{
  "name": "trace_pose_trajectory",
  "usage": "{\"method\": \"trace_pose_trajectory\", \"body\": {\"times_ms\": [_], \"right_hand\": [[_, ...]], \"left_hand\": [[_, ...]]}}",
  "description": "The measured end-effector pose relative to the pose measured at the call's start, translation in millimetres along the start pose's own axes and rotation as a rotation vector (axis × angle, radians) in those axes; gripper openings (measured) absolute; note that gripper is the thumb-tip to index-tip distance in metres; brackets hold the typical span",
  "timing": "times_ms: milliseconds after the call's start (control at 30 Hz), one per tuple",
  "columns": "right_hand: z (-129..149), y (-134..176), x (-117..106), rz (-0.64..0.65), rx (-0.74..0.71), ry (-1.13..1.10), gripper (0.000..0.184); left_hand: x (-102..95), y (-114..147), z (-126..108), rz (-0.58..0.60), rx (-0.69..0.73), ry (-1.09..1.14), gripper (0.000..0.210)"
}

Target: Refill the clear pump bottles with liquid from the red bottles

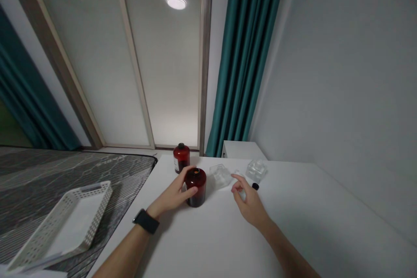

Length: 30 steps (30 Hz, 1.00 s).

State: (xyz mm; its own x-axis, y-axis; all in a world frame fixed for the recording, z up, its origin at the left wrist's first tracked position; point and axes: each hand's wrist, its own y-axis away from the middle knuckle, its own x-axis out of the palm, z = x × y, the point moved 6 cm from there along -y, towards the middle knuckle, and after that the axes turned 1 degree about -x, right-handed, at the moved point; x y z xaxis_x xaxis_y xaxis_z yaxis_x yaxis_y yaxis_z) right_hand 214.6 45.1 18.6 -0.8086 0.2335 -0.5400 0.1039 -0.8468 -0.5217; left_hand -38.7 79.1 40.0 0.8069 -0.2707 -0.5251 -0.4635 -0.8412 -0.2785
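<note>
My left hand (179, 193), with a black watch on its wrist, wraps around an amber-red bottle (199, 189) standing upright on the white table. No cap sits on this bottle's mouth. Just behind it stands a second amber-red bottle (181, 158) with a black cap and a pale label. My right hand (248, 203) hovers at the right, index finger stretched out and thumb apart from it. Beside its knuckles shows a small black cap (255, 186); a clear piece partly hidden by the fingers is too unclear to name.
Crumpled clear plastic (220, 176) lies between the hands, and another clear plastic piece (256, 169) sits farther right. A white perforated basket (70, 221) rests on the grey surface left of the white table (202, 243). Behind are a white cabinet (243, 150) and teal curtain (243, 61).
</note>
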Motion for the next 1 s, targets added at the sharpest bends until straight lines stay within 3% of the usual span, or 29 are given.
{"method": "trace_pose_trajectory", "body": {"times_ms": [200, 433, 633, 800, 1000], "right_hand": [[-36.1, -8.7, -23.2, -0.08, -0.008, 0.169, 0.036], [-69.5, -12.4, -49.2, -0.135, 0.035, 0.344, 0.031], [-66.9, -7.9, -34.3, -0.028, 0.03, 0.494, 0.028], [-56.7, -5.5, -15.3, 0.059, 0.014, 0.576, 0.028], [-50.2, -6.4, -12.4, 0.083, 0.029, 0.605, 0.013]], "left_hand": [[0.5, -1.0, -3.0, -0.018, -0.006, -0.029, 0.057], [17.4, 0.8, -12.5, -0.03, 0.009, -0.006, 0.056], [31.7, 3.2, -18.4, -0.128, 0.016, -0.008, 0.054], [37.2, 3.2, -22.2, -0.113, 0.055, 0.0, 0.054], [38.1, 3.2, -23.8, -0.096, 0.068, -0.01, 0.053]]}}
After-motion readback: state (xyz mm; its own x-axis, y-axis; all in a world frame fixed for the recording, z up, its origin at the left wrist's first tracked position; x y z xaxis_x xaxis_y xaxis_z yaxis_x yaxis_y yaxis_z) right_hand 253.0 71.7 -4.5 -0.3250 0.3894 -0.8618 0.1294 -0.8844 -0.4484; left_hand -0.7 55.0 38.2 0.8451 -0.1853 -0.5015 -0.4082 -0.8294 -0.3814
